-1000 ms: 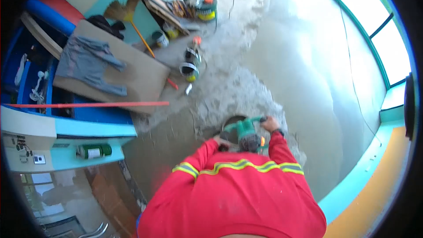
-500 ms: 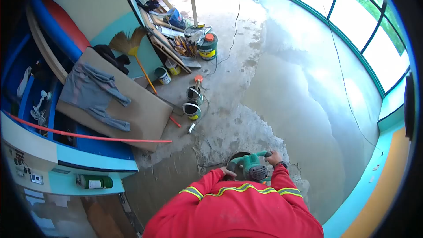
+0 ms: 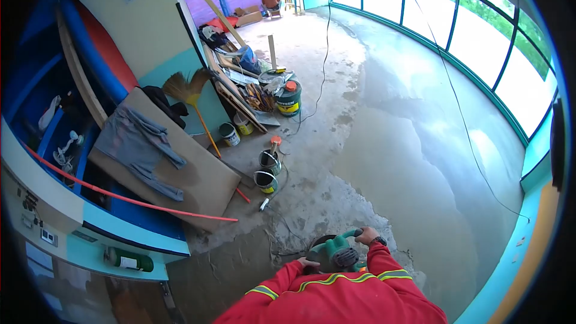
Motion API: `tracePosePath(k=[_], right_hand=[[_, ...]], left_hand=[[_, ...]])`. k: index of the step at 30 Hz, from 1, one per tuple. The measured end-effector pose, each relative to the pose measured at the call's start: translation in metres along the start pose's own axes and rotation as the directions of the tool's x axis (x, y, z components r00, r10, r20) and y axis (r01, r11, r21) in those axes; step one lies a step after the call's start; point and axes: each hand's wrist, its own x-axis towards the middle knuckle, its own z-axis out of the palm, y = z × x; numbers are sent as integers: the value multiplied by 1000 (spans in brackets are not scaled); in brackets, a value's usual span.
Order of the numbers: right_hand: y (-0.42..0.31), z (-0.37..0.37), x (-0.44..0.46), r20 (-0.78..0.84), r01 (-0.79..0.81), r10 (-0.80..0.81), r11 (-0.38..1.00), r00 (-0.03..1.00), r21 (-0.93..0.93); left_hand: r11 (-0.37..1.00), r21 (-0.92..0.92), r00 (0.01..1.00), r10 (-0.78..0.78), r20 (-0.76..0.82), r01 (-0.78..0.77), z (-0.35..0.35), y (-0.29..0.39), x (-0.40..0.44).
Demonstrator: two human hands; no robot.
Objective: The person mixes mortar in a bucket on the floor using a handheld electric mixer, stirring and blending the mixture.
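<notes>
A green handheld power mixer [image 3: 343, 255] is in front of my body, held by its two side handles. My left hand [image 3: 308, 262] is closed round the dark grip on the left. On the other side, my right hand [image 3: 367, 236], with a dark watch at the wrist, wraps the black-tipped right handle. Behind the mixer shows part of a dark round rim [image 3: 320, 241], apparently a bucket; the mixer's lower end is hidden. My red sleeves with reflective bands cover what lies nearest me.
Two small buckets [image 3: 266, 181] stand ahead on the rough concrete, with a larger green pail [image 3: 289, 99] farther back. A brown board [image 3: 204, 189] carrying grey clothing leans at left near a broom [image 3: 191, 97]. Smooth wet-looking floor [image 3: 414, 186] spreads right; a cable [image 3: 465, 105] hangs across it.
My view has tilted upward, so the room sits lower in the picture. Both hands still grip the mixer, which appears slightly lower and turned a little.
</notes>
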Motion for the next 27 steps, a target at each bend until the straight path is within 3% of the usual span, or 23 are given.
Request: tracePosePath(k=[4,6,7,10,13,16,17,20,21,24,27], right_hand=[[32,7,-9,-25,-12,15,994,1000,113],[40,4,-20,-30,-2,3,999,1000,38],[37,-4,-26,-43,-6,6,1000,999,8],[31,-20,-45,12,-29,29,998,1000,62],[50,-10,-46,34,21,-22,999,999,25],[67,-9,-52,78,71,-74,997,994,34],[74,-3,-48,122,5,-10,999,992,43],[89,-1,-49,206,-9,-21,990,978,143],[92,-3,-44,312,-60,12,988,950,145],[92,1,-39,258,1,-31,993,966,117],[73,0,-34,251,-20,-2,996,968,84]], left_hand=[[997,10,989,78,-122,-77,14,3,-4],[992,-31,981,113,-159,-119,24,8,1],[980,-166,989,88,-119,-107,24,0,15],[986,-104,976,111,-187,-132,33,1,35],[992,128,998,9,-70,0,39,6,39],[978,209,998,16,69,-30,39,-27,58],[961,274,1000,16,6,-17,48,-25,51],[997,79,992,-29,122,20,64,-16,36],[996,50,993,-75,86,71,70,-12,29],[998,13,997,-67,41,66,67,-23,31],[994,109,996,-19,-91,29,63,-29,23]])
